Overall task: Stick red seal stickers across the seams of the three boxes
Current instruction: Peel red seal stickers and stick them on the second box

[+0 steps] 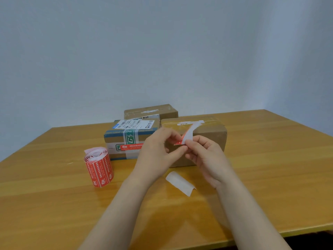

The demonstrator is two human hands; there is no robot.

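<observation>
Three cardboard boxes stand on the wooden table: a left box (pixel 119 139) with shipping labels, green tape and a red seal sticker (pixel 130 147) on its front, a back box (pixel 153 110), and a right box (pixel 210 132) with clear tape on top. My left hand (pixel 158 152) and my right hand (pixel 205 156) pinch one red sticker on its white backing strip (pixel 188 135) in front of the right box. The strip curls upward. A roll of red stickers (pixel 99 166) stands at the left.
A loose curled piece of white backing paper (pixel 180 183) lies on the table (pixel 54 204) below my hands. A plain pale wall rises behind the table. The table's front edge runs at the lower right.
</observation>
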